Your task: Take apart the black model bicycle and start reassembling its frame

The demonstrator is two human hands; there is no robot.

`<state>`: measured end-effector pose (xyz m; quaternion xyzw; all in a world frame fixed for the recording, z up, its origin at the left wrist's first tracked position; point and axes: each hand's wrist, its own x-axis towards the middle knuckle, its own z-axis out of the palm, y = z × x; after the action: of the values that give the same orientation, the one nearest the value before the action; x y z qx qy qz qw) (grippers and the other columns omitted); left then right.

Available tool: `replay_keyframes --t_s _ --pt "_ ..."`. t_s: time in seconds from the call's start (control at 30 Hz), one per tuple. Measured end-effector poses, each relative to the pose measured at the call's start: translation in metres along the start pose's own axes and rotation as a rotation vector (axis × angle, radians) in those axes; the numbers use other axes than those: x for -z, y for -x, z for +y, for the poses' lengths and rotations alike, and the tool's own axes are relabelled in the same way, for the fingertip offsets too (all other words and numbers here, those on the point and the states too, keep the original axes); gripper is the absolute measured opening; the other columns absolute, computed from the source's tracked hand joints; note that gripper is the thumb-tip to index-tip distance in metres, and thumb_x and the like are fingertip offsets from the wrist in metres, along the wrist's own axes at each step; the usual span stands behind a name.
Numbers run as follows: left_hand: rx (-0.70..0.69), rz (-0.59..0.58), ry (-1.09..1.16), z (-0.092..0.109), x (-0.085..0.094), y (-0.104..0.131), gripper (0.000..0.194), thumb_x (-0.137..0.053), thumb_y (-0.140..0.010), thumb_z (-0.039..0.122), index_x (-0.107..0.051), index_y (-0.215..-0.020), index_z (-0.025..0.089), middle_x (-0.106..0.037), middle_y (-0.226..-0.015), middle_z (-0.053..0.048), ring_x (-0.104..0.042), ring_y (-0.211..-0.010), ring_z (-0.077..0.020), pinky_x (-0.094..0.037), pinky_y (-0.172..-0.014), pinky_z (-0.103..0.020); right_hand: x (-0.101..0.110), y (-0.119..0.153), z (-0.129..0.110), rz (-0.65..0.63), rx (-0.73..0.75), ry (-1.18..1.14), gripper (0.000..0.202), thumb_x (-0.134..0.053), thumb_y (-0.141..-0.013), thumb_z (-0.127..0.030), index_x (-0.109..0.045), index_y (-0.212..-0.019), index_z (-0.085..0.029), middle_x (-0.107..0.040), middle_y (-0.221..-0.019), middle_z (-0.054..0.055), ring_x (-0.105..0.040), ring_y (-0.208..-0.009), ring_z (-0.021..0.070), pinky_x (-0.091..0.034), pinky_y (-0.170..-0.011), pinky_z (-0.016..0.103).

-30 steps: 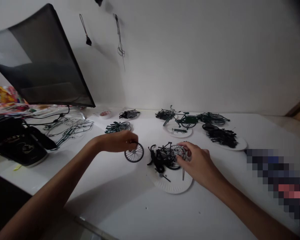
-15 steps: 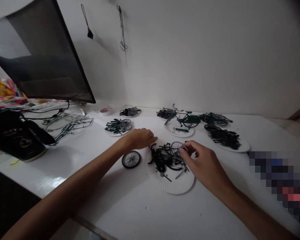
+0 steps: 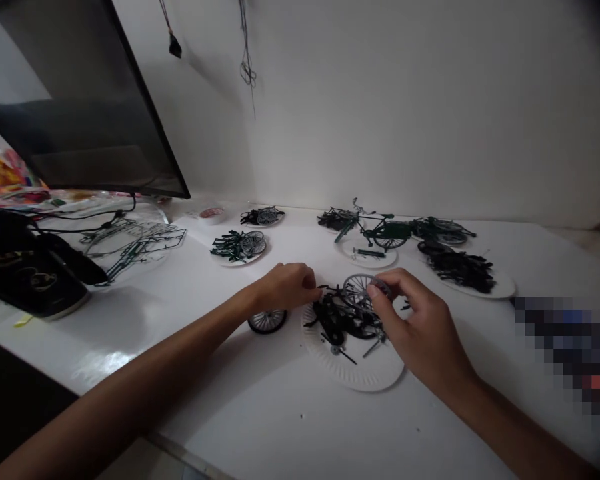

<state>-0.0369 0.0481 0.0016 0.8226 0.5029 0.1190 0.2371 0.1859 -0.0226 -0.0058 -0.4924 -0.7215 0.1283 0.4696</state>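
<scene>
My right hand (image 3: 417,317) pinches the rim of a small grey spoked wheel (image 3: 356,291), tilted above the paper plate (image 3: 365,377). Black miniature bicycle parts (image 3: 337,320) lie heaped on that plate, with a few thin rods and small metal pieces near its front. At the plate's back left edge is my left hand (image 3: 291,287), its fingers curled and closed beside a black part; what they hold, if anything, is hidden. Partly covered by that hand, a wheel with a black tyre (image 3: 267,322) lies on the white table (image 3: 260,407).
An assembled green toy bicycle (image 3: 380,230) stands at the back by a plate (image 3: 367,259). Several more plates of parts, such as the green ones (image 3: 237,247) and black ones (image 3: 460,267), line the back. A monitor (image 3: 95,100) and black bag (image 3: 35,273) are left.
The view has shifted slightly. My left hand has come down nearer the plate and now overlaps the black-tyred wheel. The grey wheel in my right hand lies flatter than before.
</scene>
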Motion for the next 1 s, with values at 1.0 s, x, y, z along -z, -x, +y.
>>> replay_keyframes --t_s 1.0 --pt "-0.129 0.066 1.224 0.048 -0.023 0.015 0.025 -0.079 -0.083 0.029 -0.064 -0.087 0.009 -0.061 -0.079 -0.002 -0.053 -0.073 -0.0094 -0.041 -0.07 -0.024 0.001 0.013 -0.008 -0.063 -0.083 -0.195 0.035 -0.051 -0.1 -0.035 -0.053 -0.134 -0.03 -0.064 -0.07 -0.003 -0.063 -0.06 0.0153 -0.05 -0.061 0.03"
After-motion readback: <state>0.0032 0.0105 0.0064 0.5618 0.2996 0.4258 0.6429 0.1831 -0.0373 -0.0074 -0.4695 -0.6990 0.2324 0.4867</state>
